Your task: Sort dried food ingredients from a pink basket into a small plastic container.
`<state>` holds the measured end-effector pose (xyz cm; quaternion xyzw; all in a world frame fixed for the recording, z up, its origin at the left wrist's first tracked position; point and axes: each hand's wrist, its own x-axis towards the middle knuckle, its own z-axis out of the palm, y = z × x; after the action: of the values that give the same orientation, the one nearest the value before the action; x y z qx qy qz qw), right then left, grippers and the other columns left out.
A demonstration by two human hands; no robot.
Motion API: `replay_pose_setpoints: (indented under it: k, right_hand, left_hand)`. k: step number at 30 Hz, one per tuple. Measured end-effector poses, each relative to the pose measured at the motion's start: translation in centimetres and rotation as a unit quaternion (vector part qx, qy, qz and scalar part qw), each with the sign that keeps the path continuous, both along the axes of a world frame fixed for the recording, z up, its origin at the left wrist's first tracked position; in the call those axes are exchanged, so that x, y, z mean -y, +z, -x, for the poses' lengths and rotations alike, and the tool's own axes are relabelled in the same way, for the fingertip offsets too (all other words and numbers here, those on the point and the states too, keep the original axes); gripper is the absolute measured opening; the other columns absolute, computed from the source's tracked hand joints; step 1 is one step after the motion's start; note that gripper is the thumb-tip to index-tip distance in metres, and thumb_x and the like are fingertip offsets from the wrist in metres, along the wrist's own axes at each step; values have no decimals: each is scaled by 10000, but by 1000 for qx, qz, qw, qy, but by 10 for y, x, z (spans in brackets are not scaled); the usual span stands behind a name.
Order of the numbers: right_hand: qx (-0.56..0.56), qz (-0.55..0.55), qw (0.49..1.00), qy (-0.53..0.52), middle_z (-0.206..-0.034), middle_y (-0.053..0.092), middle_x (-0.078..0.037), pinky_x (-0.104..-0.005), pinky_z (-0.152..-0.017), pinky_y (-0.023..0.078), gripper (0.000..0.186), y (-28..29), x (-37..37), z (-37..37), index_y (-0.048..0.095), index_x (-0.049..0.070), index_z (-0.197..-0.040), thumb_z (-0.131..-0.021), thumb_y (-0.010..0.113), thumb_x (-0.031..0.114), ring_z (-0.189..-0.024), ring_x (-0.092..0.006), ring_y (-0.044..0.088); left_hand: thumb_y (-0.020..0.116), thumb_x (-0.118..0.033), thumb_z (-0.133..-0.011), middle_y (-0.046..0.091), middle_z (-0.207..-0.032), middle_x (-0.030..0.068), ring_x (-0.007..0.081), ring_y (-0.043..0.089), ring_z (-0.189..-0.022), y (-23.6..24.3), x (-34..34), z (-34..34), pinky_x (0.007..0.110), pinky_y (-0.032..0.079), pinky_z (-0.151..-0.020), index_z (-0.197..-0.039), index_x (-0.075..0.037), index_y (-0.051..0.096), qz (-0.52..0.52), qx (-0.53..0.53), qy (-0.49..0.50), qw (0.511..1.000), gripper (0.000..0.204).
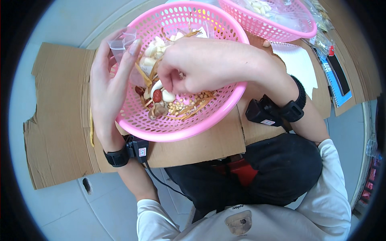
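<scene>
A round pink plastic basket [181,135] with a perforated wall stands before me. At its left side my left hand [107,86] grips a small clear zip bag [122,43] between thumb and fingers. My right hand [197,66] reaches down into the basket with its fingers curled together, and what they hold is hidden. Around it lie white pieces like peeled garlic cloves [150,51], a red date [157,95], a brownish mushroom [157,111], yellow beans [175,107] and thin dried yellow-brown strips [197,111].
Behind, to the right, a second pink basket [277,35] holds plastic bags with white pieces. White paper [295,64], a blue notebook [341,97] and a black flat object [338,75] lie on the right. Brown cardboard [60,108] covers the work surface. Each wrist carries a strapped black device [263,111].
</scene>
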<state>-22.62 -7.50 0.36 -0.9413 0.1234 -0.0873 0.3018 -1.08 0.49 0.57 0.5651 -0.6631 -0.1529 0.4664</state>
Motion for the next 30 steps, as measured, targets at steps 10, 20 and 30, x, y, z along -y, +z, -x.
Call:
replay_pose_setpoints:
  k: [10,20,30]
  right_hand:
    - [-105,-21,994,22,-884,763,-191,-434,-832,584,186,-2,-7,1,791,11,-1041,-882,722,78,-868,-341,751]
    - [-141,17,990,15,-705,668,-213,-464,-674,535,154,9,-10,3,736,-24,-815,-874,698,113,-682,-379,670]
    - [-70,-1,997,-34,-774,679,-256,-488,-736,560,250,2,-11,-1,712,-60,-898,-953,597,155,-735,-407,693]
  left_hand:
    - [730,-233,-1058,755,-1113,97,138,701,-1029,0,0,1,304,548,-895,-1418,32,605,6,8,1,1000,464]
    - [732,-237,-1057,759,-1110,97,135,704,-1024,0,0,-2,295,549,-885,-1421,19,611,-1,9,2,1000,462]
    - [736,-242,-1055,750,-1115,93,134,698,-1025,0,-1,0,305,549,-899,-1421,17,618,4,8,5,1000,464]
